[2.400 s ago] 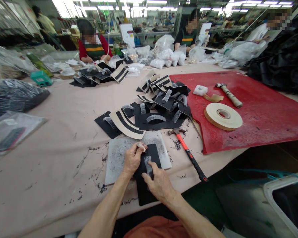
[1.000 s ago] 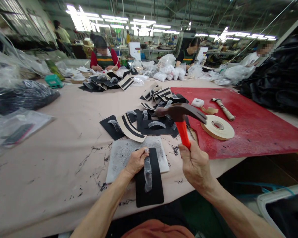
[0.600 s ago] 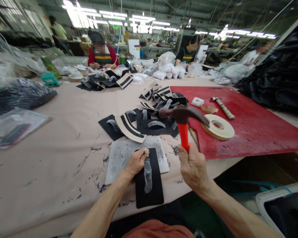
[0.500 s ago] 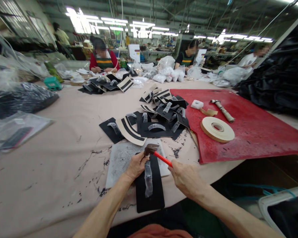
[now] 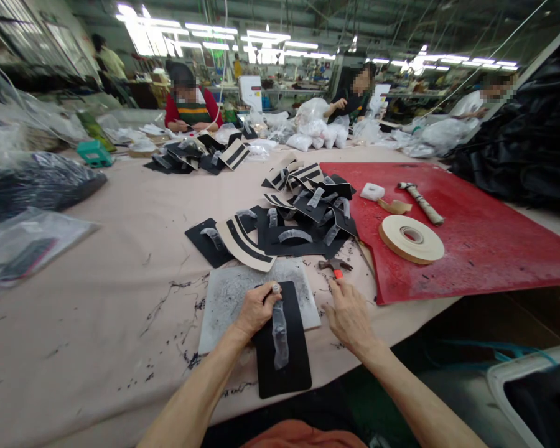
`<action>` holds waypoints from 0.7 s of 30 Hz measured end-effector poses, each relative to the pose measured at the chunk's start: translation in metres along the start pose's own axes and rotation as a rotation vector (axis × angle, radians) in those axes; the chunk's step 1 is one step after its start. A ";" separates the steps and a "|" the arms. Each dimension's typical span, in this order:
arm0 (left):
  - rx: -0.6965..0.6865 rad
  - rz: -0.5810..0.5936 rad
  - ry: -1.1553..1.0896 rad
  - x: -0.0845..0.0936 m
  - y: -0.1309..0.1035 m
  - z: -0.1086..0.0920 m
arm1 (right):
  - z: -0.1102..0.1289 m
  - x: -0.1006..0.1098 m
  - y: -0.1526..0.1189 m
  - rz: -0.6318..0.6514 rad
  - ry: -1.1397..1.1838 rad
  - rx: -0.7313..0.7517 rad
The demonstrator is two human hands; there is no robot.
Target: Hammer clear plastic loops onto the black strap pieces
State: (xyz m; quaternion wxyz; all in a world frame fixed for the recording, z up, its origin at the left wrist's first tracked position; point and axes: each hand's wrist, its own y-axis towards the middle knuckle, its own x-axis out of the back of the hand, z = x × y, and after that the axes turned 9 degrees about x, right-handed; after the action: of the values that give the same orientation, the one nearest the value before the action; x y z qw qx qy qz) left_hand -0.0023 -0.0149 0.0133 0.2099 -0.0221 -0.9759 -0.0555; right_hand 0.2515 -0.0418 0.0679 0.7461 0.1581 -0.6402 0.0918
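The black panel (image 5: 295, 367), rectangular with rounded corners, lies face up, its far part on the speckled white board (image 5: 226, 289). A wrinkled, translucent-wrapped strip (image 5: 280, 336) runs lengthwise along it. The pale round top of a mostly hidden hand tool (image 5: 276, 289) shows above the strip's far end. Right of the board, the claw hammer (image 5: 335, 266) shows its dark head and orange neck.

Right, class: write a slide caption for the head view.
Left hand grips a pale-topped tool on a black panel; right hand is at the orange-handled hammer.
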 end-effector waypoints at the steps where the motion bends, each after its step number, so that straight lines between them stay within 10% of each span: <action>1: 0.001 -0.009 -0.001 0.000 0.000 0.000 | 0.015 -0.003 0.000 -0.019 0.075 0.121; 4: 0.006 -0.042 -0.009 -0.001 0.000 -0.002 | 0.059 -0.015 0.004 0.060 0.281 0.390; 8: 0.107 -0.179 -0.023 -0.006 0.001 -0.012 | 0.089 -0.035 0.008 0.053 0.210 0.351; 14: 0.405 -0.629 -0.404 0.012 0.019 -0.022 | 0.081 -0.049 0.013 0.004 0.253 0.341; 21: 0.354 -0.575 -0.215 0.034 -0.032 0.010 | 0.051 -0.005 0.032 -0.370 0.599 0.175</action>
State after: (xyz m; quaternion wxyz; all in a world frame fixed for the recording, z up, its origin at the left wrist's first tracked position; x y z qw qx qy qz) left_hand -0.0397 -0.0452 0.0155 0.0823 0.2844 -0.9533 0.0605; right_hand 0.1924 -0.0299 0.0732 0.8882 0.3008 -0.3435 0.0518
